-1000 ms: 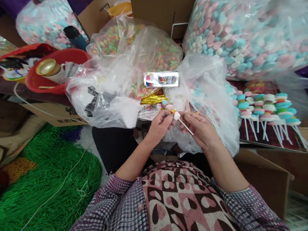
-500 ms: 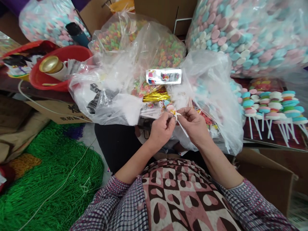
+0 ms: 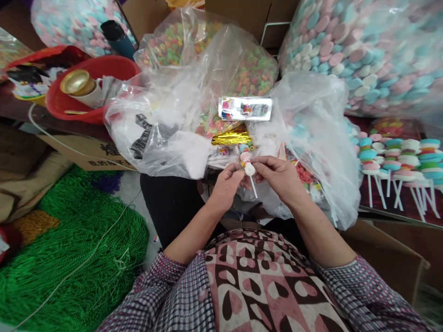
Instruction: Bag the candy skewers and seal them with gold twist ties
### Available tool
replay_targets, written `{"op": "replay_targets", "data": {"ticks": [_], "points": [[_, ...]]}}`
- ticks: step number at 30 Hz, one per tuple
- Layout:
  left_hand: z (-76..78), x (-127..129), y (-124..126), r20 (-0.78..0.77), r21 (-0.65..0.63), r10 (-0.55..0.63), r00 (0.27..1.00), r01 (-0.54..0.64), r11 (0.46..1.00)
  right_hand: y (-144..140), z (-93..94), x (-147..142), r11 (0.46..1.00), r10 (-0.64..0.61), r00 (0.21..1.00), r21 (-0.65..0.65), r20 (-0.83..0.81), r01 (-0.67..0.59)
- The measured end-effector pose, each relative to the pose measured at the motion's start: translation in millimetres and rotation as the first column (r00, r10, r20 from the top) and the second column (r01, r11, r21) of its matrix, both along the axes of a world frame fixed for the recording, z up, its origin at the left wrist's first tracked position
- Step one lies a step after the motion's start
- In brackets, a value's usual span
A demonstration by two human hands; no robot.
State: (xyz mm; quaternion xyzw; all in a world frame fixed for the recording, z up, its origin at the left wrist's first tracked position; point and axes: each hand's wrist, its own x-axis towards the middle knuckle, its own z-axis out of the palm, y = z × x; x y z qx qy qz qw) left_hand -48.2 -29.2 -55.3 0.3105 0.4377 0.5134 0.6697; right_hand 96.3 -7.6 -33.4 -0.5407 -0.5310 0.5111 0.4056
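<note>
Cluttered worktable edge, clear plastic bags of coloured candy (image 3: 242,78) behind | my left hand (image 3: 226,184) pinches the white-stick skewer of stacked pastel candy discs (image 3: 246,161) | my right hand (image 3: 278,177) pinches its top | finished candy skewers (image 3: 398,157) at right edge

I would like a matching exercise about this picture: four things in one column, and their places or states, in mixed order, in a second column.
Things:
1. candy stick
2. gold twist ties
3. red basin
4. finished candy sticks

Places or states:
A. lying in a row at the far right
B. held between the fingertips of the left hand and the right hand
C. at the upper left, with a gold-capped roll inside
D. a shiny bundle just beyond the hands, under a printed label

Pairs: 1-B, 2-D, 3-C, 4-A
</note>
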Motion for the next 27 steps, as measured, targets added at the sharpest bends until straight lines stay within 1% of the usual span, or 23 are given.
{"op": "replay_targets", "data": {"ticks": [2, 4, 6, 9, 13, 16, 20, 23, 25, 26, 27], "points": [[1.2, -1.7, -1.2, -0.003, -0.02, 0.005, 1.0, -0.005, 1.0, 1.6, 2.1, -2.6, 0.999, 0.023, 0.996, 0.034, 0.087, -0.026], [3.6, -3.0, -1.8, -0.008, -0.045, 0.013, 1.0, -0.013, 0.999, 2.4, 2.7, -4.8, 0.997, 0.014, 0.987, 0.067, 0.158, -0.024], [6.4, -4.0, -1.7, -0.01, -0.067, 0.009, 1.0, -0.01, 0.998, 2.9, 1.7, -6.6, 0.997, 0.011, 0.979, 0.067, 0.203, -0.026], [9.4, -5.1, -0.8, -0.047, -0.101, -0.019, 0.999, 0.014, 0.995, 3.5, -1.6, -9.3, 0.998, 0.025, 0.976, 0.056, 0.216, -0.038], [9.7, -5.8, -0.3, -0.108, -0.135, -0.042, 0.993, 0.028, 0.99, 4.0, -5.0, -13.8, 0.993, 0.039, 0.972, 0.101, 0.23, -0.064], [9.3, -5.2, -1.0, -0.113, -0.152, -0.052, 0.992, 0.035, 0.988, 3.2, -5.2, -17.2, 0.983, 0.032, 0.955, 0.165, 0.295, -0.084], [7.0, -3.2, -1.6, -0.188, -0.171, 0.007, 0.982, -0.04, 0.985, -2.2, -4.9, -18.5, 0.95, -0.038, 0.903, 0.296, 0.429, -0.1], [3.0, -3.1, -2.1, -0.261, -0.159, 0.02, 0.965, -0.064, 0.985, -8.2, -6.5, -17.2, 0.897, -0.056, 0.869, 0.407, 0.492, -0.173], [0.1, -4.2, -2.7, -0.346, -0.113, 0.016, 0.938, -0.058, 0.992, -11.3, -8.2, -16.0, 0.863, -0.056, 0.857, 0.457, 0.512, -0.217], [-1.1, -4.9, -3.0, -0.4, -0.072, 0.017, 0.917, -0.05, 0.996, -12.5, -8.9, -15.5, 0.857, -0.057, 0.858, 0.466, 0.511, -0.221], [-2.0, -5.6, -3.3, -0.451, -0.026, 0.019, 0.892, -0.035, 0.999, -13.5, -9.4, -14.9, 0.863, -0.057, 0.863, 0.46, 0.502, -0.21]]}}
